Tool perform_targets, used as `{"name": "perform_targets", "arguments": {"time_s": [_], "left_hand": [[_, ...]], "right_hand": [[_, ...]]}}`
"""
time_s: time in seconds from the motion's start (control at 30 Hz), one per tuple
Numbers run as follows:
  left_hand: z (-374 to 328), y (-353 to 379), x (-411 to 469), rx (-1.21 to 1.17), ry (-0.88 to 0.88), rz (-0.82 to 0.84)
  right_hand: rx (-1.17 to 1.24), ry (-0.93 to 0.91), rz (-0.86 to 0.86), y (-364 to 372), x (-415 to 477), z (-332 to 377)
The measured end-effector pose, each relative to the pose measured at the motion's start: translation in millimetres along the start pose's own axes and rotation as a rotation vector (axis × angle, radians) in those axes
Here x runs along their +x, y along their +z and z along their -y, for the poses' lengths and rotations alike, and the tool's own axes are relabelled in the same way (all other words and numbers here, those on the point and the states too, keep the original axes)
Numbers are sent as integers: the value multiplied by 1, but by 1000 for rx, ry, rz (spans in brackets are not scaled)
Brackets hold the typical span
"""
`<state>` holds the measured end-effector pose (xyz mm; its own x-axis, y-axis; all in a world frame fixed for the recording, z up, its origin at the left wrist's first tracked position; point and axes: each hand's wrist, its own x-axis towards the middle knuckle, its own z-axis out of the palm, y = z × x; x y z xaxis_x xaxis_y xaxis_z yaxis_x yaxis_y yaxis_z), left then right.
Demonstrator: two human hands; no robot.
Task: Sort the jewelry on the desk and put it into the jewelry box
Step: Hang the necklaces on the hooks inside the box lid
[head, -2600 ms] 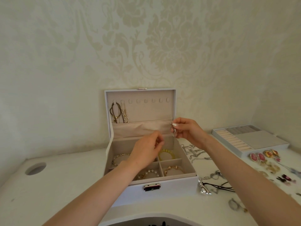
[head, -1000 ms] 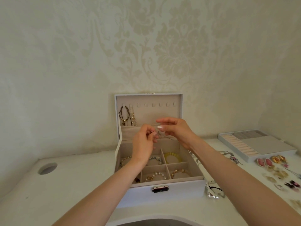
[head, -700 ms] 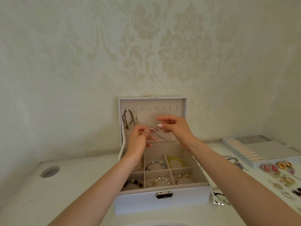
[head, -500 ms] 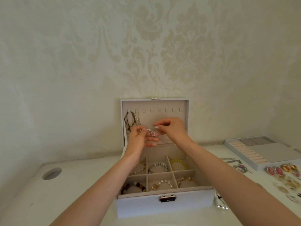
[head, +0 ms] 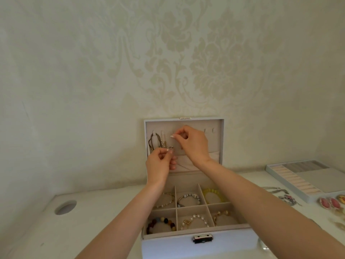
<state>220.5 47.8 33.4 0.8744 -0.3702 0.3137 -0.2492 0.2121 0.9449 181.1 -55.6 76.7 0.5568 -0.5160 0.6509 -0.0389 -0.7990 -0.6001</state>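
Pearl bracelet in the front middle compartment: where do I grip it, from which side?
Pinch the pearl bracelet across its beaded arc, straight down from above: it lies flat as a loop, and the box's dividers wall it in all round.

no readable text — no labels, brands, numbers or signs

White desk [head: 89,232], jewelry box [head: 168,247] ctr, ring tray [head: 317,181] + earrings [head: 330,202] rt
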Motion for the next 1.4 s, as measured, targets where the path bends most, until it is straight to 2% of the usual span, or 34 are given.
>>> {"name": "perform_targets", "arguments": {"time_s": [0.27, 0.6, 0.87, 0.97, 1.1, 1.2, 1.3, 1.4], "left_hand": [[-5, 4, 8, 28, -13, -46], [0, 2, 1, 190, 3, -7], [1, -2, -10, 231, -112, 68], [2, -5, -16, 293, -132, 155], [2, -3, -25, 444, -164, 331], [-1, -1, -32, 504, -214, 447], [-3, -3, -36, 538, -232, 474], [-3, -7, -33, 548, -202, 368]], "right_hand": [[-29, -16, -170, 14, 12, 5], [-85, 58, -233, 18, 9, 12], [-12, 107, -203, 6, 0, 5], [46, 123, -107, -1, -13, -3], [-20, 216, 256, -5, -31, -14], [73, 320, 460, -6, -40, -17], [89, 375, 446, -9, -43, -23], [29, 396, 428, -16, -47, -32]]}}
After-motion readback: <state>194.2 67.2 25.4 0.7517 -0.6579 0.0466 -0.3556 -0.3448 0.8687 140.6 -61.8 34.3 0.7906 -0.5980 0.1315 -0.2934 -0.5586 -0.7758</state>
